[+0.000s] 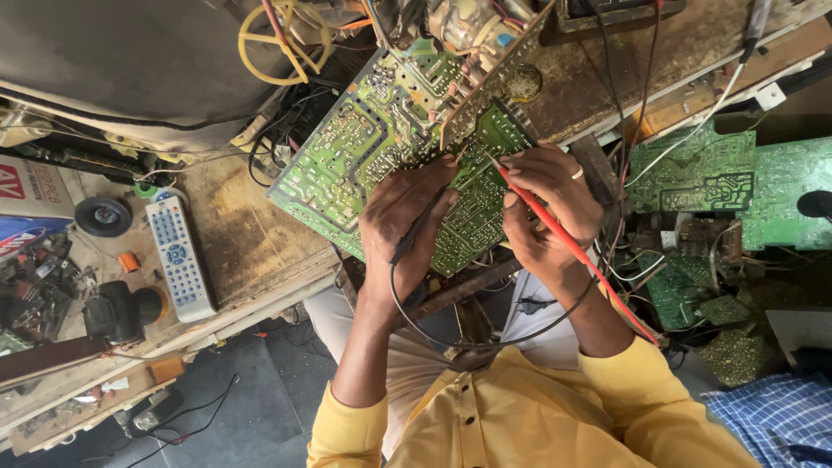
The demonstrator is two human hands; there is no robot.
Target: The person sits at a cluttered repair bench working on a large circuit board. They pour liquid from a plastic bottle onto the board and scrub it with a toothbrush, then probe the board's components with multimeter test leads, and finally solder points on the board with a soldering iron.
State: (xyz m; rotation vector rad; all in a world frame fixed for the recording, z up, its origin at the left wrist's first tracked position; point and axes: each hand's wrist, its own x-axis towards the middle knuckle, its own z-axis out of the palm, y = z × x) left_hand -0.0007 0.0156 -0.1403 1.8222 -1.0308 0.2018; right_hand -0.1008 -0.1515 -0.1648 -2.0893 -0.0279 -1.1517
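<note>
A large green circuit board lies tilted, solder side up, at the edge of a worn wooden bench. My left hand rests on the board and grips a black test probe; its black lead loops down toward my lap. My right hand holds a red test probe like a pen. The tip of the red probe touches the board near its middle. Both sleeves are yellow.
A grey remote control lies on the bench to the left, beside a small black speaker and loose parts. More green boards and tangled wires fill the right side. Blue checked cloth shows at the bottom right.
</note>
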